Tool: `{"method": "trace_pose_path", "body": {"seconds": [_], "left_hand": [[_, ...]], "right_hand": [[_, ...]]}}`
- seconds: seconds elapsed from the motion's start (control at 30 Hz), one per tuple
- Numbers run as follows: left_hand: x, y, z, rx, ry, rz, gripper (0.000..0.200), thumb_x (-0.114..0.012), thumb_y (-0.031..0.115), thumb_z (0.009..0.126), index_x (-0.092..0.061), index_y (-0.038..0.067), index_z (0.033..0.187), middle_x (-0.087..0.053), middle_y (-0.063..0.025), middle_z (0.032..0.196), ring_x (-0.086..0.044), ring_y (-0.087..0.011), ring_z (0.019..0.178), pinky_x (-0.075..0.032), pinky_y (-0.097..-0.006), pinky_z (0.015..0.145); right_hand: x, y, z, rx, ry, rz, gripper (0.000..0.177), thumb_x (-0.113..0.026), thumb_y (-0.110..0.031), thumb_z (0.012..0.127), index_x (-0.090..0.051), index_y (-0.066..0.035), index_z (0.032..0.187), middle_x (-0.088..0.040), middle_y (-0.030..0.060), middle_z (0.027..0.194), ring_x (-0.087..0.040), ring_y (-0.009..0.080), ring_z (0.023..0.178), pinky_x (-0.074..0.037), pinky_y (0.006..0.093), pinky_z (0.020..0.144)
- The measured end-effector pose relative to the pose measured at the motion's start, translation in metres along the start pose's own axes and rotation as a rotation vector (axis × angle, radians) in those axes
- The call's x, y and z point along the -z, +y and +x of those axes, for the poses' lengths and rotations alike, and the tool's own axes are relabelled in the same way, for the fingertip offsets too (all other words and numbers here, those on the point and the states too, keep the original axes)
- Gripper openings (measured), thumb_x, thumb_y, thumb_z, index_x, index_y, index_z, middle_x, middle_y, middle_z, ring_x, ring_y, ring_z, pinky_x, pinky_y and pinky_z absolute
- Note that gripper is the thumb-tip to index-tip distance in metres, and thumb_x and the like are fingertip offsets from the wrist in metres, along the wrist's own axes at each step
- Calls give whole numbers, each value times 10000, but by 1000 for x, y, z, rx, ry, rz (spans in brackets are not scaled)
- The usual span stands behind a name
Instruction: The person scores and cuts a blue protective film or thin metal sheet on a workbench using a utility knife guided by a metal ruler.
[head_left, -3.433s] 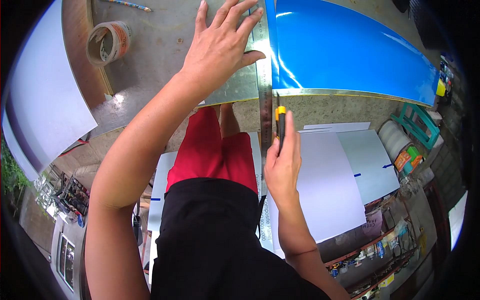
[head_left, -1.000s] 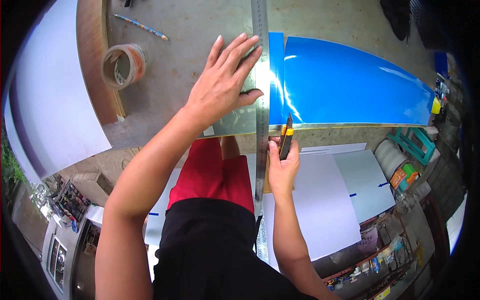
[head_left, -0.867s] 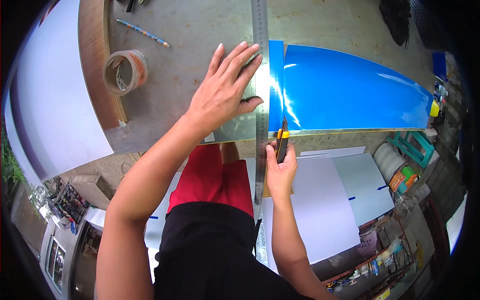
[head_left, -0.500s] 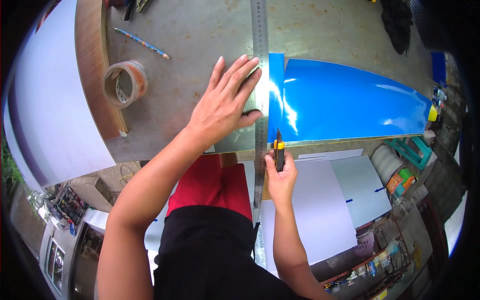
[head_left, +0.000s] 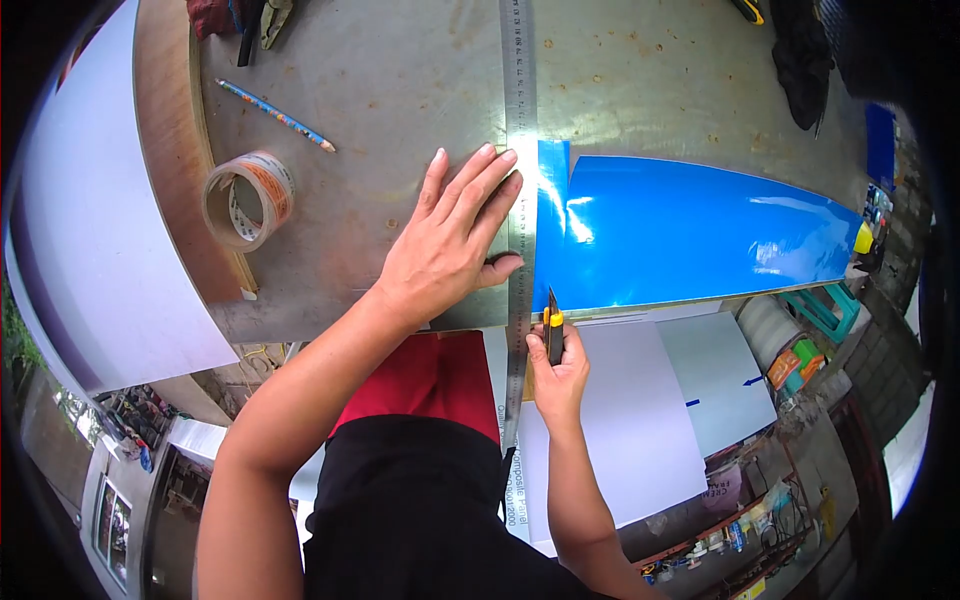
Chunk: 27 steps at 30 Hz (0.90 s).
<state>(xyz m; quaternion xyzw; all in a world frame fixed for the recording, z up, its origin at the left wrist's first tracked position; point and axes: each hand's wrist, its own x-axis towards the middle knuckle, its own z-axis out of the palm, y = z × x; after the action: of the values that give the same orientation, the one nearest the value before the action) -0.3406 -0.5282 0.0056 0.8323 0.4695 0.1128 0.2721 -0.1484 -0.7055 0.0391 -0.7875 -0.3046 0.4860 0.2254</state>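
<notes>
My left hand (head_left: 455,235) lies flat on a long steel ruler (head_left: 519,90), its fingers stretched out along the metal. The ruler runs from the far side of the table past the near edge toward my body. Right beside it lies a glossy blue sheet (head_left: 690,235), with a narrow blue strip (head_left: 553,185) along its left side, partly split from the rest at the far end. My right hand (head_left: 560,375) grips a black and yellow utility knife (head_left: 555,335). Its blade is out, the tip over the sheet's near left corner, close to the ruler.
A roll of tape (head_left: 248,200) and a blue patterned pencil (head_left: 275,115) lie on the metal table (head_left: 400,60). At the left stands a large curved white sheet (head_left: 110,230) beside a wooden board (head_left: 175,130). White panels (head_left: 620,430) lie below the table's near edge.
The camera view has tilted, so the table and both hands appear lower. My left hand keeps its place on the ruler. The knife tip sits slightly closer to the ruler.
</notes>
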Motion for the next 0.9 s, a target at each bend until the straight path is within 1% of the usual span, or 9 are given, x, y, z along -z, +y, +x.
{"method": "trace_pose_path", "body": {"seconds": [0.13,0.2,0.27,0.73,0.9], "left_hand": [[1,0,0,4,-13,-1,956,-890,427,762,-540,47,1567,-417,-120,1690,-357,-287,1603,-202,-573,1341],[1,0,0,1,-11,-25,974,-901,392,749,-519,46,1576,-422,-143,1672,-364,-322,1596,-178,-592,1345],[1,0,0,2,-14,-25,972,-901,389,747,-522,47,1574,-424,-142,1671,-365,-322,1596,-178,-593,1345],[1,0,1,4,-24,-16,976,-904,387,728,-536,50,1567,-424,-129,1677,-373,-315,1594,-186,-595,1344],[2,1,1,6,-27,-15,999,-901,393,728,-515,54,1586,-423,-129,1678,-371,-314,1595,-183,-594,1346]], "right_hand": [[1,0,0,-11,-6,-10,200,-789,-155,1009,-699,-12,1116,-776,85,999,-715,152,914,-565,334,855],[1,-1,-1,-20,-10,-7,204,-789,-156,1010,-699,-11,1120,-775,83,998,-712,150,913,-565,333,855],[2,-2,-1,-83,-32,36,210,-789,-145,1013,-679,-1,1118,-729,46,1033,-638,113,940,-532,299,889],[3,-2,-1,-72,-35,30,206,-787,-126,1013,-674,2,1129,-724,38,1032,-632,100,930,-532,282,872],[3,-2,-1,-50,-37,29,206,-789,-127,1012,-672,3,1122,-726,42,1027,-633,100,922,-535,284,865]]}}
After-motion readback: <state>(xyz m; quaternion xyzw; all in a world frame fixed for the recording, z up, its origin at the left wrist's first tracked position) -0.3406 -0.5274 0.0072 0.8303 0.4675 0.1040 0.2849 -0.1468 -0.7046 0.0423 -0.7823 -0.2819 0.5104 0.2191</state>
